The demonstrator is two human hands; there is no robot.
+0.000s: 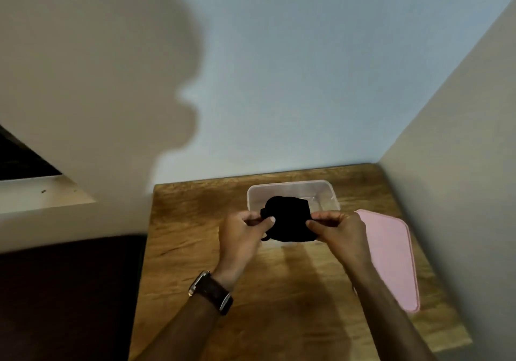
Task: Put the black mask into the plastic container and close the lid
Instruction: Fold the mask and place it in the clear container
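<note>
Both hands, left hand (245, 229) and right hand (339, 228), pinched the folded black fabric mask (289, 219), long axis 9-to-3 o'clock; clear rectangular plastic container (321, 190) lay directly at 12 o'clock.

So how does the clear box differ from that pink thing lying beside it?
The plastic container is clear and open-topped; the pink lid is opaque and flat. The container sits toward the wall, partly hidden by the black mask; the lid lies nearer the table's right edge, uncovered. Both are rounded rectangles on the wooden table.
</note>
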